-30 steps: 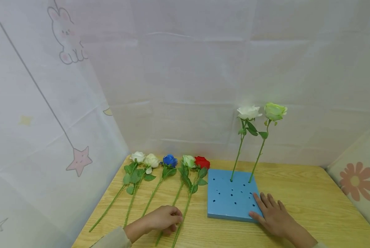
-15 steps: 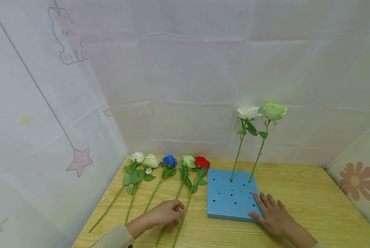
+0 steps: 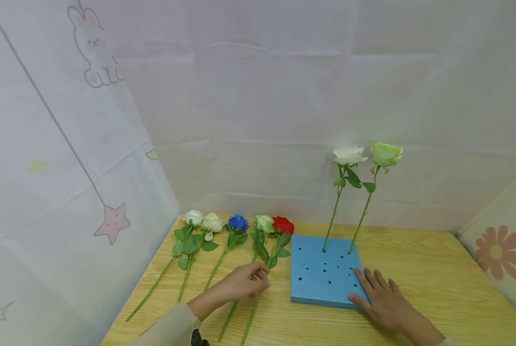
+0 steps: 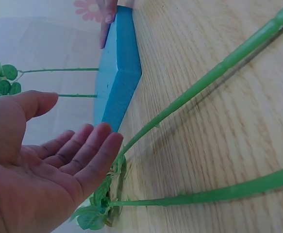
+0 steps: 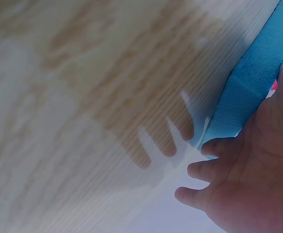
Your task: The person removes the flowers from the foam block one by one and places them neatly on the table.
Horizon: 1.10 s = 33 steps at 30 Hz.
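My left hand (image 3: pixel 248 282) hovers over the stems of a red rose (image 3: pixel 283 225) and a pale green rose (image 3: pixel 264 224), both lying on the table. In the left wrist view its thumb stands apart from the loosely bent fingers (image 4: pixel 95 150), and the nearer green stem (image 4: pixel 194 94) passes beyond the fingertips. My right hand (image 3: pixel 383 300) rests with spread fingers on the right edge of a blue foam block (image 3: pixel 310 290) pierced with several holes. A white rose (image 3: pixel 349 155) and a yellow-green rose (image 3: pixel 386 154) stand upright in the block's back holes.
Left of the left hand lie a blue rose (image 3: pixel 238 223), a cream rose (image 3: pixel 212 223) and a white rose (image 3: pixel 193 217), heads toward the back. The wooden table (image 3: pixel 435 274) meets a pale printed cloth (image 3: pixel 258 120) behind it and at both sides.
My left hand has moved forward and slightly right along the stems, toward the leaves of the red rose. The right hand stays on the foam block.
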Motion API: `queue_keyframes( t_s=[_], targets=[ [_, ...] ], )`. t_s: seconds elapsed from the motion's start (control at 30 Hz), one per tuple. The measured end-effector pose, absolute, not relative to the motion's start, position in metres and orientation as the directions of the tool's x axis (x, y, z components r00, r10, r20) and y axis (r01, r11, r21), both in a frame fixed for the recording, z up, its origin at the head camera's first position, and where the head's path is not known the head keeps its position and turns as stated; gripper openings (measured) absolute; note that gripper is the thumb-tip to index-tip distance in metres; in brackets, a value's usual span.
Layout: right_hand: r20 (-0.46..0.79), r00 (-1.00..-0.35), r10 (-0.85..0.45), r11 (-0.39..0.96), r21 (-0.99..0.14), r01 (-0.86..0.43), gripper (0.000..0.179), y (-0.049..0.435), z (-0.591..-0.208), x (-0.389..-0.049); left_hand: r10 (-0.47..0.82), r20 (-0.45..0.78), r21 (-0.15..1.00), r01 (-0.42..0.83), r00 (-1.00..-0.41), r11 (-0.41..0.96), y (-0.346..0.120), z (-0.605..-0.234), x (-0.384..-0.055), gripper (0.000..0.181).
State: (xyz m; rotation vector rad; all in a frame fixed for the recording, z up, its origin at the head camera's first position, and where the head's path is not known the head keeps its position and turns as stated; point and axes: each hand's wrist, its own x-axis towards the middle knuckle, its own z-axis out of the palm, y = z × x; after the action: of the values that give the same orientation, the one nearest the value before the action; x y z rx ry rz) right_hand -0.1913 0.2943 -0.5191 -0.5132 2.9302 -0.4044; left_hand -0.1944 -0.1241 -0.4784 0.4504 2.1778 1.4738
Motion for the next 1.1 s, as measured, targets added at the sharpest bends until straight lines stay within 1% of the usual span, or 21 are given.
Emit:
queue_keyframes(
  t_s=[0.13, 0.27, 0.37, 0.5, 0.73, 0.87, 1.03, 1.1],
  targets=[
    [-0.097, -0.931, -0.351, 0.906, -0.286, -0.312, 0.081, 0.295, -0.520, -0.191, 0.510, -0.106, 0.904, 0.131, -0.854, 0.407, -0.115, -0.477, -0.199, 0.042],
    [-0.095, -0.929, -0.356, 0.905, -0.282, -0.318, 0.081, 0.296, -0.522, -0.191, 0.506, -0.036, 0.874, 0.218, -0.862, 0.435, -0.106, -0.477, -0.203, 0.043],
    [-0.089, -0.929, -0.359, 0.902, -0.289, -0.321, 0.081, 0.297, -0.521, -0.191, 0.517, 0.012, 0.854, 0.278, -0.856, 0.439, -0.099, -0.478, -0.207, 0.043],
    [-0.084, -0.929, -0.361, 0.900, -0.293, -0.323, 0.081, 0.296, -0.519, -0.190, 0.536, 0.054, 0.794, 0.362, -0.843, 0.489, -0.089, -0.480, -0.209, 0.049],
    [-0.087, -0.929, -0.360, 0.901, -0.291, -0.322, 0.081, 0.295, -0.517, -0.190, 0.557, 0.040, 0.628, 0.454, -0.830, 0.632, -0.070, -0.483, -0.213, 0.064],
    [-0.081, -0.931, -0.356, 0.905, -0.280, -0.322, 0.081, 0.295, -0.519, -0.190, 0.595, 0.032, 0.516, 0.523, -0.803, 0.679, -0.060, -0.486, -0.218, 0.073],
    [-0.068, -0.933, -0.354, 0.908, -0.262, -0.326, 0.081, 0.295, -0.520, -0.190, 0.632, 0.002, 0.361, 0.590, -0.775, 0.722, -0.047, -0.491, -0.222, 0.079],
    [-0.065, -0.933, -0.354, 0.909, -0.258, -0.327, 0.081, 0.295, -0.520, -0.190, 0.641, -0.021, 0.325, 0.601, -0.767, 0.730, -0.043, -0.492, -0.223, 0.080]
  ],
)
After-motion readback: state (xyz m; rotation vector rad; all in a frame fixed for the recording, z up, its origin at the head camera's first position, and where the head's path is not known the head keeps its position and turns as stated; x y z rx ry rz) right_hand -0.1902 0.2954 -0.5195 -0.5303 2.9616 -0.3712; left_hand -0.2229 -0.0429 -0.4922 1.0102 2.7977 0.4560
